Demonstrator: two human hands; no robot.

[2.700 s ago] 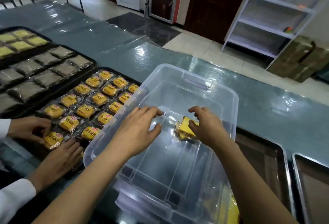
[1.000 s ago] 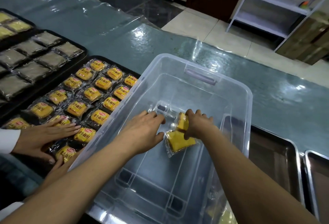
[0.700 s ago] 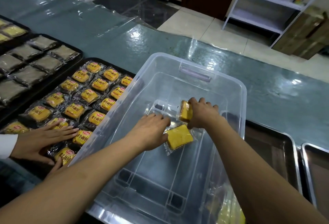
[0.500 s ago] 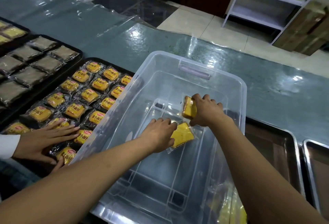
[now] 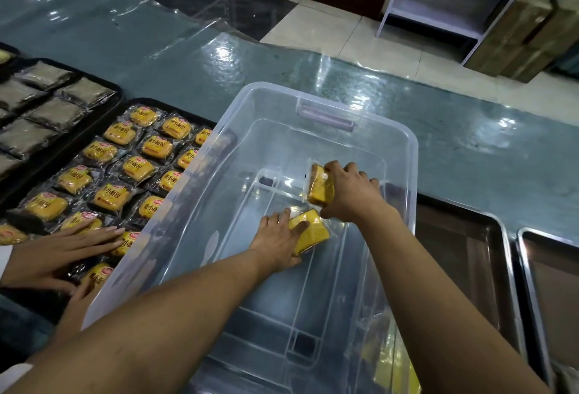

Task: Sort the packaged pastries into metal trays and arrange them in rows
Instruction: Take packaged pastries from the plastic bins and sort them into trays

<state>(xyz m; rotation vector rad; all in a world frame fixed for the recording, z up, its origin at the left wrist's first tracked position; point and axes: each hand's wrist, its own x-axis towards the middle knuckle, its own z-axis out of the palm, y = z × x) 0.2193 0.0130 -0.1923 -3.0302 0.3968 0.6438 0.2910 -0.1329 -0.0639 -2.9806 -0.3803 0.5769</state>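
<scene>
Both hands down in clear bin (image 5: pixel 404 155) on desk (image 5: pixel 219 58). Right hand (image 5: pixel 351 193) grasping one pastry pack (image 5: pixel 320 188), raised on edge. Left hand (image 5: pixel 277 238) closing on second pack (image 5: pixel 310 232) on bin floor. Probably emptying bin for metal tray (image 5: pixel 482 243) alongside right.

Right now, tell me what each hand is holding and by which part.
The right hand grips a wrapped yellow pastry by its right side, lifted and tilted on edge. The left hand pinches a second wrapped pastry at its left end, low in the clear bin.
</scene>
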